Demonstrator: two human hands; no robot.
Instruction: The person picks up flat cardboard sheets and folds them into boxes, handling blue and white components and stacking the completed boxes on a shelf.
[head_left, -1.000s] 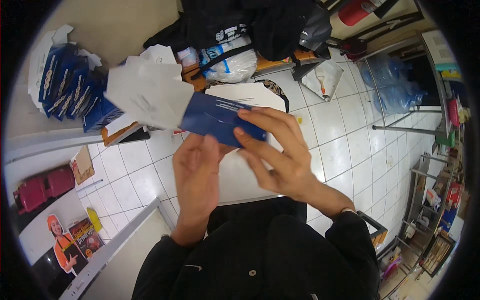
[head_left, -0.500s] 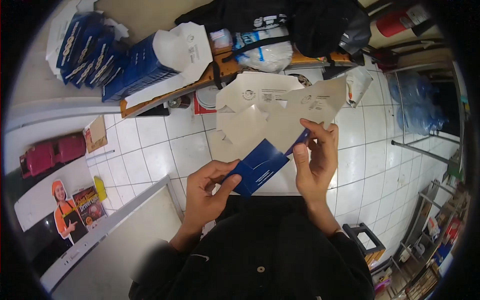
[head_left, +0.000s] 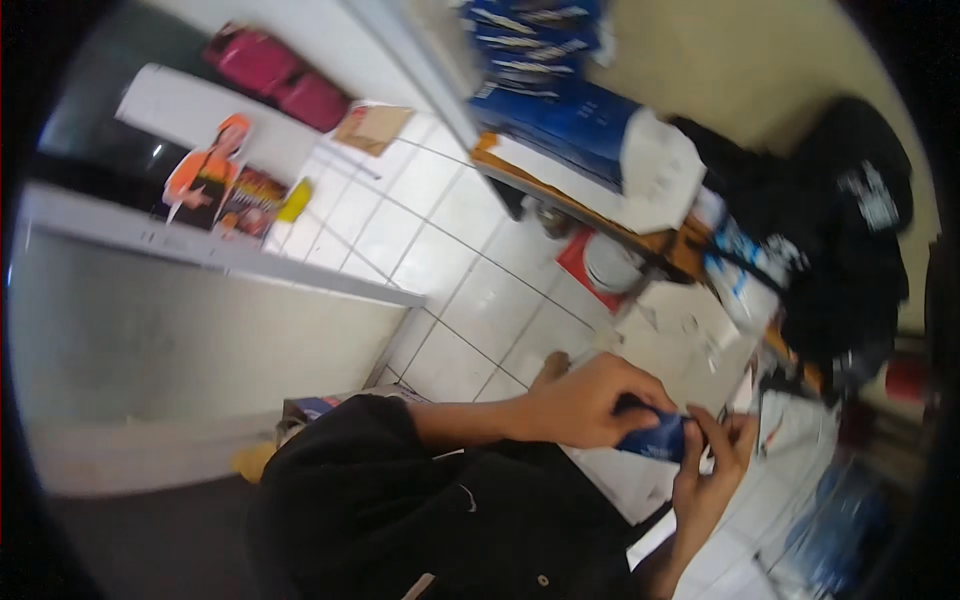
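Observation:
My left hand (head_left: 590, 402) is closed on a dark blue cardboard carton (head_left: 655, 440), its fingers over the left end. At the opposite end my right hand (head_left: 712, 455) pinches the same carton between thumb and fingers. The two hands are close together and hide much of the blue panel. Pale carton board (head_left: 685, 345) with small dark print spreads out just beyond my hands. Motion blur hides how the blue panel joins this pale board.
Blue folded cartons (head_left: 560, 125) line a wooden bench (head_left: 640, 232), with more stacked behind. A black bag (head_left: 845, 250) and a plastic-wrapped pack (head_left: 740, 275) lie farther along it. A grey-edged panel (head_left: 230, 255) stands at left. Water bottles (head_left: 840, 525) are at lower right.
The view has swung leftward and tilted, so the bench now runs down the right side. My hands have come closer together around the blue carton, both still holding it.

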